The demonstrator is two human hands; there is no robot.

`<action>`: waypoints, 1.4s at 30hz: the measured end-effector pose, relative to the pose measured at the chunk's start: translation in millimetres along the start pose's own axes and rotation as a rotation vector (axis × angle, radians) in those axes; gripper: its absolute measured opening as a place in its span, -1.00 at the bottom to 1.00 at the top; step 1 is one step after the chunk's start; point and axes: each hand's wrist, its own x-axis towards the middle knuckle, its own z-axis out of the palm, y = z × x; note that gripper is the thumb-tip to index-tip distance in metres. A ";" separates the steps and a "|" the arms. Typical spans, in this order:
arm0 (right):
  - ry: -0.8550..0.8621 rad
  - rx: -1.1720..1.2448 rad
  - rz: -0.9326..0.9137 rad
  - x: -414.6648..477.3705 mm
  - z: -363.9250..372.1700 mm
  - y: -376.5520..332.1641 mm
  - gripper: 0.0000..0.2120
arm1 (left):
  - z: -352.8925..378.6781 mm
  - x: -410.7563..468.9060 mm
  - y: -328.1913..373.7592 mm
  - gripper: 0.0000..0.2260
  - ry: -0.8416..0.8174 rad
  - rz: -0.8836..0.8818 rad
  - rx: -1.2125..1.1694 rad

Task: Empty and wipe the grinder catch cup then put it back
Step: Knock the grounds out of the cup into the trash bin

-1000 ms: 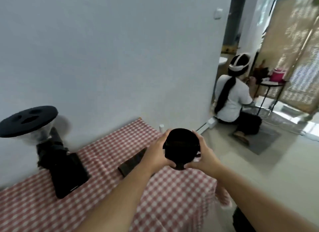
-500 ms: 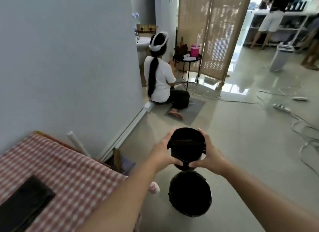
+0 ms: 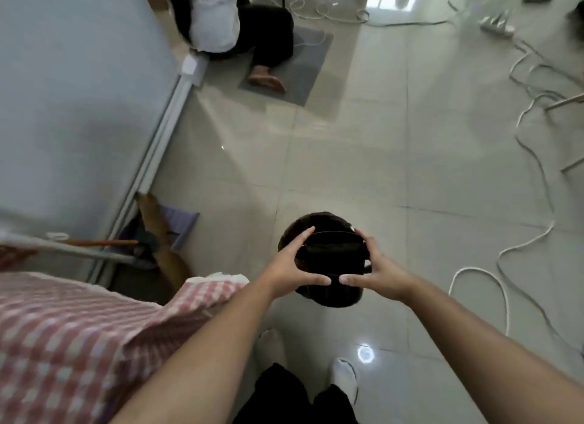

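Observation:
I hold the black grinder catch cup (image 3: 331, 259) between both hands, straight above a round black bin (image 3: 319, 224) that stands on the tiled floor. My left hand (image 3: 294, 265) grips the cup's left side and my right hand (image 3: 376, 269) grips its right side, thumbs almost meeting at the near rim. The cup hides most of the bin; only the bin's far edge and near edge show. The cup's inside looks dark, and I cannot tell its contents. The grinder is out of view.
The table with the red checked cloth (image 3: 79, 335) is at my lower left, with a mop handle (image 3: 88, 253) and a wooden leg behind it. A person sits on a grey mat (image 3: 303, 60) by the wall. White cables (image 3: 521, 202) trail across the floor at right.
My view has swung from the table and grinder to the floor. Both hands carried the cup away from the table and now hold it over the black bin.

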 end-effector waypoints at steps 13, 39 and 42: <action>0.126 0.286 0.256 111.3 45.1 99.0 -0.44 | 61.2 97.4 -94.2 -0.43 0.031 -0.214 -0.281; 0.182 0.424 0.476 163.7 22.7 102.5 -0.66 | 66.6 155.6 -74.0 -0.51 0.045 -0.566 -0.499; 0.194 0.457 0.483 166.0 23.8 104.6 -0.68 | 69.2 162.7 -74.0 -0.58 0.084 -0.564 -0.481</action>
